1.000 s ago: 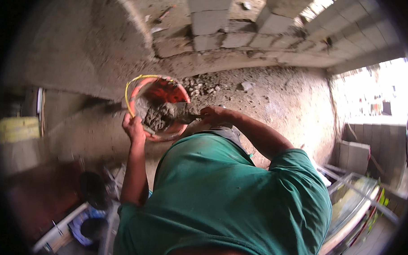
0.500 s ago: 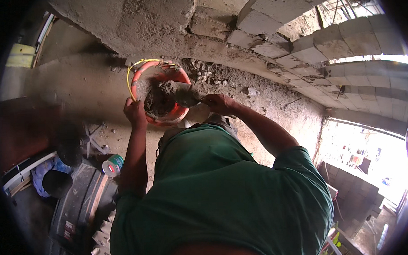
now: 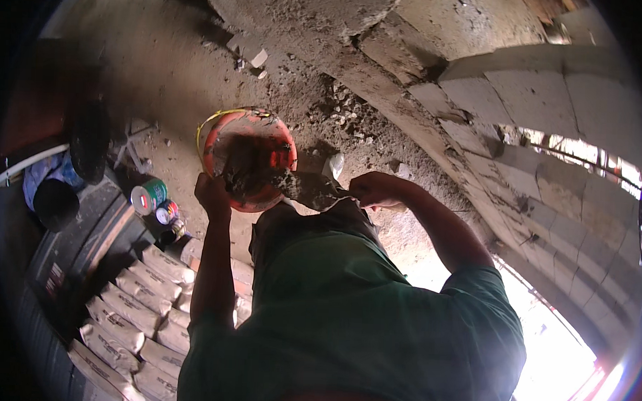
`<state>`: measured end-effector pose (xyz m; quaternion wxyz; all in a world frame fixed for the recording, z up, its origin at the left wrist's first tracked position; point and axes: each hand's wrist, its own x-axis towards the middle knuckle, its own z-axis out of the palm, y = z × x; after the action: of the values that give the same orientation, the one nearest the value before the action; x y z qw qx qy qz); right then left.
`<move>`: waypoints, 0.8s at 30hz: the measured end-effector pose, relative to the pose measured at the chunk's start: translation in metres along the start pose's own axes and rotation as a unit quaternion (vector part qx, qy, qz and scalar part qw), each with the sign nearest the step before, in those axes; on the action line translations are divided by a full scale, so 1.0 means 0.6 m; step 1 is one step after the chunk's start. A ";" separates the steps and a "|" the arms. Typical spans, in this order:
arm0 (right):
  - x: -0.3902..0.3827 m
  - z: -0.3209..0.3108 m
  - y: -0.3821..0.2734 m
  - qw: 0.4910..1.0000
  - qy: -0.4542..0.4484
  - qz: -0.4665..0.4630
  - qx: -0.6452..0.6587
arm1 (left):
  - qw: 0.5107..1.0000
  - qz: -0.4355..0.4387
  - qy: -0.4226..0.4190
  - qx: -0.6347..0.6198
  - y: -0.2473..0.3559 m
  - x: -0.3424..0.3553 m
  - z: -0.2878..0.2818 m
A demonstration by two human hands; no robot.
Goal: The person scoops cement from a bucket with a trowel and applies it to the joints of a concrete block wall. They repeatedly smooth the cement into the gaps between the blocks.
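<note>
My left hand (image 3: 214,194) is closed on the near left rim of an orange bucket (image 3: 289,144); its fingertips are partly hidden. A yellow handle (image 3: 202,129) curves round the bucket's far left side. Grey mortar (image 3: 246,166) lies inside, mostly in shadow. To the right, my right hand (image 3: 379,190) is wrapped round the handle end of a trowel (image 3: 314,192). The mortar-smeared blade points left, with its tip over the bucket's near right rim. Whether a load lies on the blade is hard to make out.
A rough block wall (image 3: 530,95) runs along the right. Rubble (image 3: 349,109) lies at its foot. On the left are a green-labelled can (image 3: 149,196), smaller cans (image 3: 167,211), stacked paper sacks (image 3: 130,300) and a large dark container (image 3: 72,245).
The trowel has shifted right, from above the mortar to the bucket's near right rim. My left hand stays at the bucket. The view has turned, bringing more of the sacks into sight.
</note>
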<state>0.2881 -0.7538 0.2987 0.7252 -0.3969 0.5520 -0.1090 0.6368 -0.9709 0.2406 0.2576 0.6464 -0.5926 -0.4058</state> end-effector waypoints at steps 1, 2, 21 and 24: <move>-0.002 -0.032 0.017 0.999 -0.016 -0.001 0.042 | 0.999 -0.016 0.017 0.035 -0.017 -0.007 0.009; -0.002 -0.063 0.038 0.996 -0.030 -0.002 0.086 | 0.998 0.022 0.042 0.046 -0.026 -0.017 0.016; -0.012 -0.176 0.104 0.975 0.203 0.076 -0.046 | 0.996 -0.088 -0.025 0.005 -0.043 -0.067 0.112; -0.021 -0.109 0.009 0.928 0.248 0.068 -0.270 | 0.998 0.001 -0.056 0.042 -0.029 -0.038 0.119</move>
<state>0.2240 -0.7726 0.2987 0.4363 -0.4994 0.7485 -0.0019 0.5880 -0.9355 0.1931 0.1970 0.6324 -0.6230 -0.4162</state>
